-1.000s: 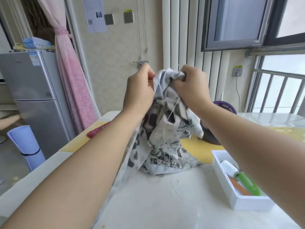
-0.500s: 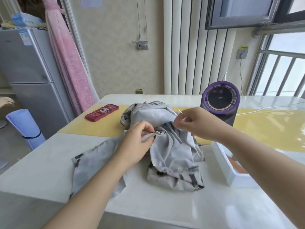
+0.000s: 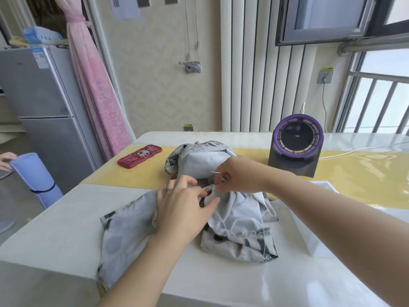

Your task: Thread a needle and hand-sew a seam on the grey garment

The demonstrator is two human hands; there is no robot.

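On the table (image 3: 55, 240), the soft grey garment (image 3: 234, 220) lay crumpled; left hand (image 3: 183, 209) pinched its limp folded edge, right hand (image 3: 239, 176) nipped the thin needle (image 3: 214, 172) just above. Looked best held close to the seam.

On your counter (image 3: 66, 229) you have one grey garment (image 3: 239, 218), one needle (image 3: 215, 172), one red case (image 3: 139, 156), one purple fan (image 3: 296, 145) and one white box (image 3: 309, 240). You have two grips in view: left grip (image 3: 183, 209), right grip (image 3: 234, 176). Beyond the counter stand one fridge (image 3: 44, 107) and one rolled mat (image 3: 35, 178).
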